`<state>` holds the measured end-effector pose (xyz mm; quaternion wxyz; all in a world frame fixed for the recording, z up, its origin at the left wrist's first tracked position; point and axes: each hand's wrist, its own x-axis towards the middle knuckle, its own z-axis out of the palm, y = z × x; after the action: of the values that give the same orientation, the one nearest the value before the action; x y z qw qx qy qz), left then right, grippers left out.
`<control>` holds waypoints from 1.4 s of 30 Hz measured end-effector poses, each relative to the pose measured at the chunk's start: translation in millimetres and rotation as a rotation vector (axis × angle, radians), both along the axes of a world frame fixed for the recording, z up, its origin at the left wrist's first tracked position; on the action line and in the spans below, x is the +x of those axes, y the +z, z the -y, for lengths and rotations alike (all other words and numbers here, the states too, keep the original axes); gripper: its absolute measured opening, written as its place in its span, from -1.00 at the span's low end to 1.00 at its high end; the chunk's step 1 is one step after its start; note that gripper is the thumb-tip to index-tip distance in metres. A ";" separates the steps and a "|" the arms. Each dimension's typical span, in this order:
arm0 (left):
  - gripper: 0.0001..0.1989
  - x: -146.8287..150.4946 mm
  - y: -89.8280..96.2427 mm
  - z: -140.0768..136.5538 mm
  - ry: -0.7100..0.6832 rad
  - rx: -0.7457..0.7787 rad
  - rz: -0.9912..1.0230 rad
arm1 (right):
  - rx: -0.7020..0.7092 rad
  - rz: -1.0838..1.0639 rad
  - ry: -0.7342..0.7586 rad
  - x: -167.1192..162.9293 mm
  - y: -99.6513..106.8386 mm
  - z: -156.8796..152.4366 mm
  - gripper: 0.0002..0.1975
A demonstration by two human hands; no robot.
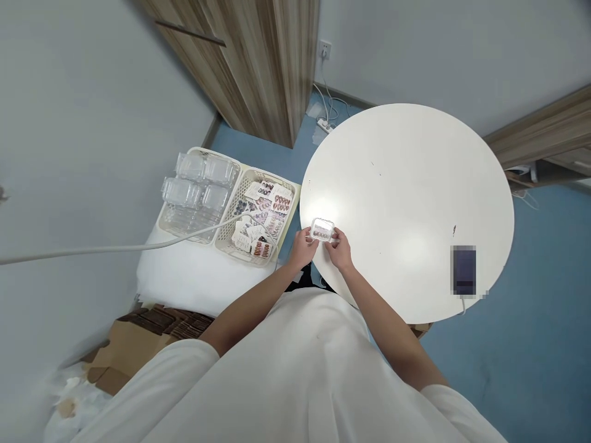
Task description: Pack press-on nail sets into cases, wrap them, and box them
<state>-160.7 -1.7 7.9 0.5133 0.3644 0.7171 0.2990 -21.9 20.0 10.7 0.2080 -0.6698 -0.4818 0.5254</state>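
Observation:
A small clear plastic box (322, 229) is held between my two hands at the near left edge of the round white table (392, 178). Inside it shows a row of reddish press-on nails. My left hand (303, 247) grips the box's left side, fingers closed on it. On the opposite side, my right hand (340, 249) has its thumb and fingers closed on the right edge. To the left, a cream basket (244, 255) holds many cards of press-on nails (263, 215) in several colours. Beside it another basket (196, 151) contains stacked clear plastic boxes (196, 191).
A pixelated dark device (464, 271) lies at the table's right, a cable leading off the edge. A white cable (138, 248) crosses in front of the baskets. Folded cardboard (133, 341) lies lower left. Wooden cabinets (258, 61) and a power strip (325, 125) stand beyond.

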 end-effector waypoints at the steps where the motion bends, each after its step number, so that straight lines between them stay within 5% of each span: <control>1: -0.51 -0.7 -1.2 -3.4 0.011 0.009 0.012 | 0.000 0.000 -0.010 -1.9 0.1 -3.2 -0.37; 11: -0.54 -4.4 -14.0 -25.7 0.100 0.091 0.119 | 0.009 -0.154 -0.094 -13.8 -0.2 -24.9 -0.33; 23: -0.47 8.3 -7.8 0.7 0.158 0.115 0.105 | -0.031 -0.171 -0.040 3.9 -0.5 4.4 -0.33; 32: -0.62 25.9 15.5 54.5 0.348 0.148 -0.001 | 0.015 -0.169 0.140 34.6 14.2 32.5 -0.41; 42: -0.70 27.1 29.4 164.2 0.638 0.042 -0.109 | 0.038 -0.256 0.451 30.7 16.8 72.7 -0.54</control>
<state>-133.6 -165.9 37.2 0.3471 0.1474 0.8153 0.4395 8.7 -52.7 27.4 0.1574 -0.4695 -0.5985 0.6298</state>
